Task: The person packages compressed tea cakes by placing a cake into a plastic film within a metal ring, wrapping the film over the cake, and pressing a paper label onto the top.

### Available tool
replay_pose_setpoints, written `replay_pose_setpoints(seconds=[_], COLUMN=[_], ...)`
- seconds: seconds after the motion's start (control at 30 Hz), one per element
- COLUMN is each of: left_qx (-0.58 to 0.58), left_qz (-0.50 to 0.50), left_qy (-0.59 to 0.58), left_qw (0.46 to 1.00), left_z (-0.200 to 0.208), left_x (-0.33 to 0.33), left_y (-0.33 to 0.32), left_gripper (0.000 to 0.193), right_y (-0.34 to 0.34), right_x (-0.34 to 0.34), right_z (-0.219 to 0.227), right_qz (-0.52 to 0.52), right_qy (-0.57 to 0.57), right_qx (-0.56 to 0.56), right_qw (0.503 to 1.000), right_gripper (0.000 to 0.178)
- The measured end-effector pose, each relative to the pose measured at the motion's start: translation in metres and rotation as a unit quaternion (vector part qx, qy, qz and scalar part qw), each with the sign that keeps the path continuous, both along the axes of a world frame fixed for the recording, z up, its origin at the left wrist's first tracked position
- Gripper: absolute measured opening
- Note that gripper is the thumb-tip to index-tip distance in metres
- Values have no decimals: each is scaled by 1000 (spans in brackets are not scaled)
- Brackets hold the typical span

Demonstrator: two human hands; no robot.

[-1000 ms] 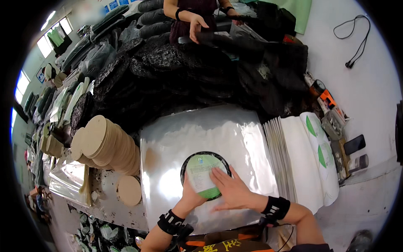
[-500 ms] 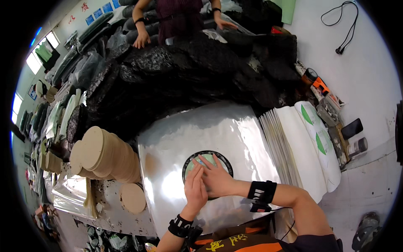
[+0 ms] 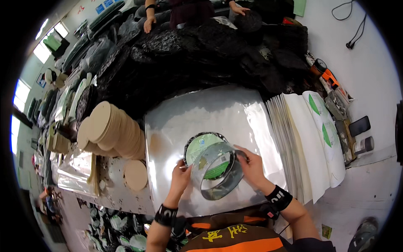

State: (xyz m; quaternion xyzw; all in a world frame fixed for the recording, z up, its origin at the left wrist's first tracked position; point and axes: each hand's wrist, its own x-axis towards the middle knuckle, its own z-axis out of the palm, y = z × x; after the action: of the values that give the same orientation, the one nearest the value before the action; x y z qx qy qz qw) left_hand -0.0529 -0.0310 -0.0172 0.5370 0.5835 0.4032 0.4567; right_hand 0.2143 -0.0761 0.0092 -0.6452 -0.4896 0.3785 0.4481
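A flat black round cake (image 3: 185, 148) with a pale green round label (image 3: 199, 148) on top lies on a shiny silver sheet (image 3: 168, 122). My right hand (image 3: 252, 168) grips a wide, greyish see-through ring (image 3: 210, 194) by its right side. The ring is tilted over the near right part of the cake, and the label shows through its opening. My left hand (image 3: 180, 176) is closed at the cake's left edge, its thumb close to the ring's left side. Its fingertips are partly hidden.
Tall stacks of tan discs (image 3: 121, 130) stand left, with one loose tan disc (image 3: 135, 175) nearby. White sheets (image 3: 300, 143) lie in a pile at right. Dark crinkled cakes (image 3: 180, 63) are heaped across the far side, where another person's hand (image 3: 149, 24) shows. A phone (image 3: 359, 125) lies far right.
My hands have come off the label and moved apart. The ring is now raised and tilted in my right hand. At the far side, the other person's hand now holds a dark round cake.
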Motion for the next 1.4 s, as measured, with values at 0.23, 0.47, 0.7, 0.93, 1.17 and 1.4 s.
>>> replay_pose_setpoints(seconds=[0.23, 0.47, 0.7, 0.93, 1.17, 1.4], left_qx=[-46, 87, 25, 148, 69, 152], left_qz=[48, -400, -421, -253, -385, -47], left_qy=[-91, 301, 220, 264, 228, 463], left_qw=[994, 861, 880, 919, 892, 872], left_z=[51, 63, 44, 82, 15, -17], left_x=[-155, -155, -137, -129, -148, -234], left_y=[-30, -66, -49, -36, -57, -13], left_gripper=[21, 21, 15, 7, 13, 48], right_y=[-17, -32, -78, -67, -38, -151], right_x=[10, 10, 12, -80, -30, 75], right_z=[-9, -13, -21, -18, -35, 38], right_qz=[76, 124, 244, 538, 178, 370], right_qy=[-93, -86, -164, -126, -273, -252], right_qx=[57, 26, 161, 101, 98, -255], right_qw=[991, 988, 942, 827, 940, 857], right_gripper=[31, 60, 43, 43, 57, 44])
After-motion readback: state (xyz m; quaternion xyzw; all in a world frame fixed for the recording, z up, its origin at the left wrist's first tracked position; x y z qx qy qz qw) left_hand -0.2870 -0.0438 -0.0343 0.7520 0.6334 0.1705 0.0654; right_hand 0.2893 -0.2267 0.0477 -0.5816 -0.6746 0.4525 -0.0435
